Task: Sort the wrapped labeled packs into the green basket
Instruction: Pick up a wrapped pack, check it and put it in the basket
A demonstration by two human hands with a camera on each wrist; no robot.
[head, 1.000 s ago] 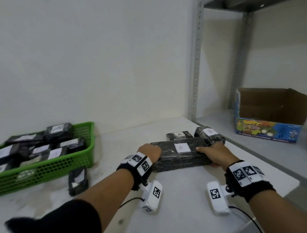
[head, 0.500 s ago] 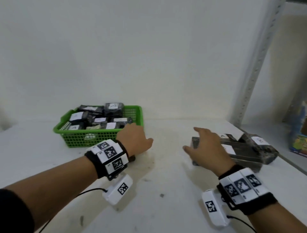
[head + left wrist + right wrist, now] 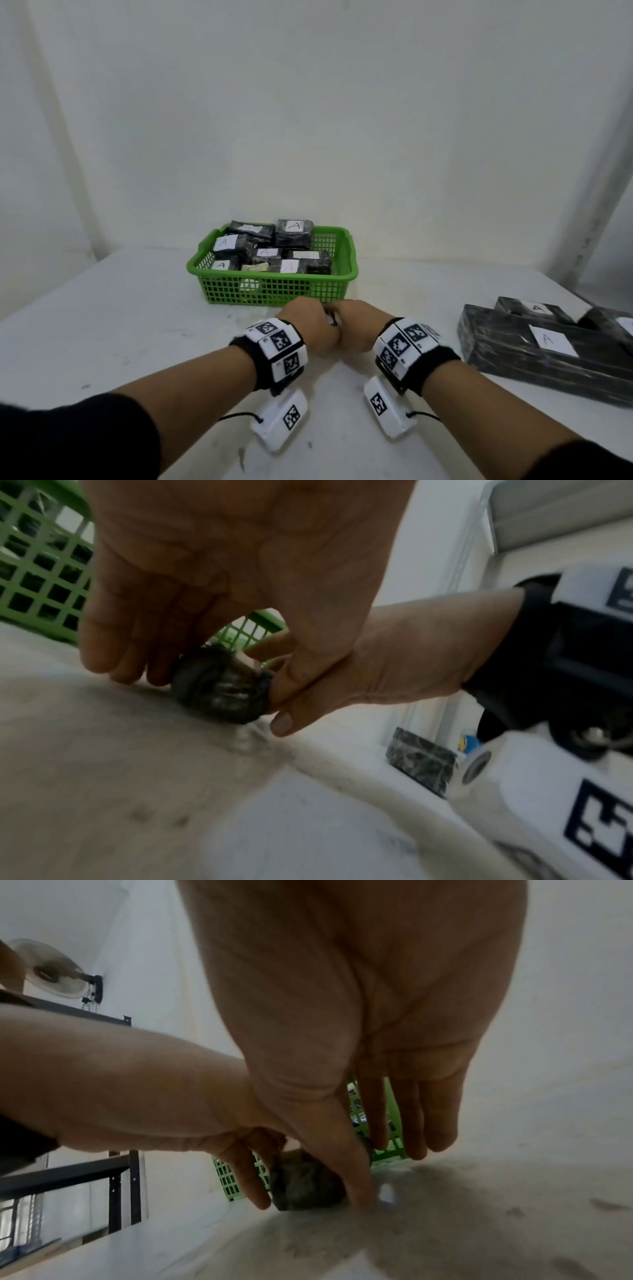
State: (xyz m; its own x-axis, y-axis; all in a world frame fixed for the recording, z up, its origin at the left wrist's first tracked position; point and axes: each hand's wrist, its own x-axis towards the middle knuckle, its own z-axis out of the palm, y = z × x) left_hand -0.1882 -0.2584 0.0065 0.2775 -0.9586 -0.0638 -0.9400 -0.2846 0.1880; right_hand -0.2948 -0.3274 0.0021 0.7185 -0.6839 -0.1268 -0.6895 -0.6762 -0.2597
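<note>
The green basket point(image 3: 342, 287) stands at the middle of the white table and holds several black wrapped packs with white "A" labels. Just in front of it a small dark wrapped pack point(image 3: 330, 318) lies on the table, mostly hidden between my hands. My left hand point(image 3: 308, 323) pinches its left end point(image 3: 219, 696), fingers behind and thumb in front. My right hand point(image 3: 358, 323) holds the other end point(image 3: 304, 1188), with its thumb point(image 3: 356, 1191) against the pack. At the right lies a long black pack point(image 3: 548, 356) labelled "A".
Two smaller labelled packs point(image 3: 534, 308) sit behind the long one near the right edge. A grey metal shelf upright point(image 3: 603, 212) rises at the right. A plain white wall stands behind the basket. White table surface point(image 3: 120, 325) stretches to the left.
Both hands left the long pack at the right. The left hand reached the small pack before the basket first, and the right hand has joined it. My view swung left to the basket.
</note>
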